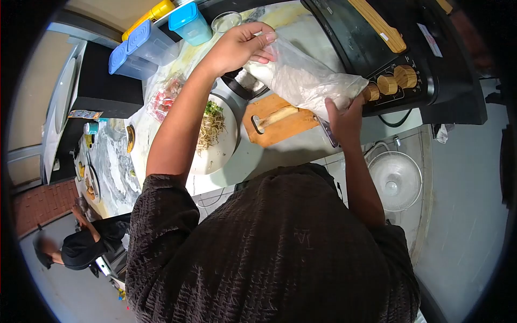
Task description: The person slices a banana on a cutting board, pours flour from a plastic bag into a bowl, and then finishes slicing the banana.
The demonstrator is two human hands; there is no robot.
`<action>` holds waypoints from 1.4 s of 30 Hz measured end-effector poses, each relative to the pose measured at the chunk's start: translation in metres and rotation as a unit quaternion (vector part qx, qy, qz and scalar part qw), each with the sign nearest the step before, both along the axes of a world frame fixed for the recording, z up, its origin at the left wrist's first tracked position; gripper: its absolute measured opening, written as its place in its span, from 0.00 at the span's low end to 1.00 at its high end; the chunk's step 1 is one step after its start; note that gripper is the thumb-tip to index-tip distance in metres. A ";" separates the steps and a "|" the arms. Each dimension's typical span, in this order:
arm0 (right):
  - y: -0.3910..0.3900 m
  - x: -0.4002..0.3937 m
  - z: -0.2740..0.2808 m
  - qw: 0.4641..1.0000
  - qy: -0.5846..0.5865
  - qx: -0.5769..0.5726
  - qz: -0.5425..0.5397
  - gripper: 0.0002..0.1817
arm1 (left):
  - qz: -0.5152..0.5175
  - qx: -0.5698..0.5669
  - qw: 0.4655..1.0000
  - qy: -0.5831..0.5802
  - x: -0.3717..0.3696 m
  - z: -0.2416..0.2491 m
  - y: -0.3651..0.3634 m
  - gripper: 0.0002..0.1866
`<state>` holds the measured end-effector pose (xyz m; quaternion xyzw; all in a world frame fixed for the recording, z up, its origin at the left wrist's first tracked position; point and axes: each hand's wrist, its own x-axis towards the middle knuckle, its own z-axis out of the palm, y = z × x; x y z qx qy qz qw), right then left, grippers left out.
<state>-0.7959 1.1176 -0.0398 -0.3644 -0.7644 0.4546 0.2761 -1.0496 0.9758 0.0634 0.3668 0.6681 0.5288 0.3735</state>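
So we've got our left hand (245, 47) pinching one end of a clear plastic bag of white powder (309, 81), grip closed. Our right hand (346, 119) is closed round the other end, right by the black oven with wooden knobs (388, 54). The bag's up over the counter (258, 167), its left end above a black bowl (232, 86). There's white powder in the bowl and loads in the bag, so we'd call the powder part-way along, though we can't tell if any's pouring.

Bean sprouts (211, 132) and chopped greens (214, 108) sit together on a round white plate (229, 121), apart from the powder, so we'd say nothing's combined yet. Beside the plate is a wooden cutting board with a handle slot (280, 132), nothing being cut on it.
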 end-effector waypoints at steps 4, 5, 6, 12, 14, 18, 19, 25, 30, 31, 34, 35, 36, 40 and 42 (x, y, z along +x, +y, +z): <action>-0.015 0.004 -0.006 0.985 -0.066 0.159 -0.005 0.52 | -0.042 -0.002 0.999 0.028 -0.003 0.001 0.000 0.14; -0.018 0.005 -0.003 0.978 -0.045 0.204 -0.009 0.53 | -0.040 -0.002 0.999 0.027 -0.004 0.001 0.000 0.14; -0.020 0.003 0.002 0.969 -0.024 0.247 -0.013 0.53 | -0.047 0.006 0.999 0.026 -0.004 0.001 0.002 0.13; 0.003 -0.059 0.054 0.937 0.048 0.279 0.208 0.44 | -0.083 0.015 0.996 0.036 -0.009 0.002 0.004 0.13; 0.019 -0.085 0.042 0.919 0.056 0.295 0.256 0.37 | -0.099 0.012 0.994 0.045 -0.010 0.002 0.004 0.12; 0.029 -0.105 0.039 0.921 0.033 0.072 0.382 0.20 | -0.091 0.012 0.994 0.056 -0.014 0.000 0.002 0.12; 0.029 -0.106 0.040 0.919 0.033 0.072 0.387 0.20 | -0.089 0.015 0.994 0.063 -0.015 -0.002 0.000 0.12; 0.024 -0.104 0.040 0.925 -0.032 0.163 0.342 0.12 | -0.078 0.007 0.993 0.085 -0.021 -0.010 -0.009 0.12; 0.023 -0.108 0.036 0.927 0.017 0.164 0.336 0.12 | -0.079 0.031 0.991 0.103 -0.020 -0.013 -0.021 0.14; 0.023 -0.108 0.035 0.926 0.017 0.164 0.339 0.12 | -0.059 0.043 0.993 0.097 -0.017 -0.012 -0.024 0.15; 0.023 -0.109 0.034 0.931 0.024 0.138 0.338 0.12 | -0.003 0.082 0.993 0.086 -0.014 -0.013 -0.036 0.19; 0.023 -0.108 0.035 0.932 0.018 0.136 0.336 0.12 | 0.000 0.082 0.993 0.086 -0.013 -0.016 -0.042 0.19; 0.023 -0.107 0.037 0.933 0.012 0.134 0.334 0.12 | 0.074 0.086 0.993 0.040 -0.010 -0.023 -0.050 0.21; 0.020 -0.107 0.039 0.939 -0.023 0.129 0.319 0.12 | 0.283 0.069 0.950 -0.113 0.011 -0.062 -0.069 0.23; 0.020 -0.107 0.039 0.939 -0.023 0.154 0.307 0.12 | 0.330 0.041 0.921 -0.201 0.028 -0.080 -0.075 0.22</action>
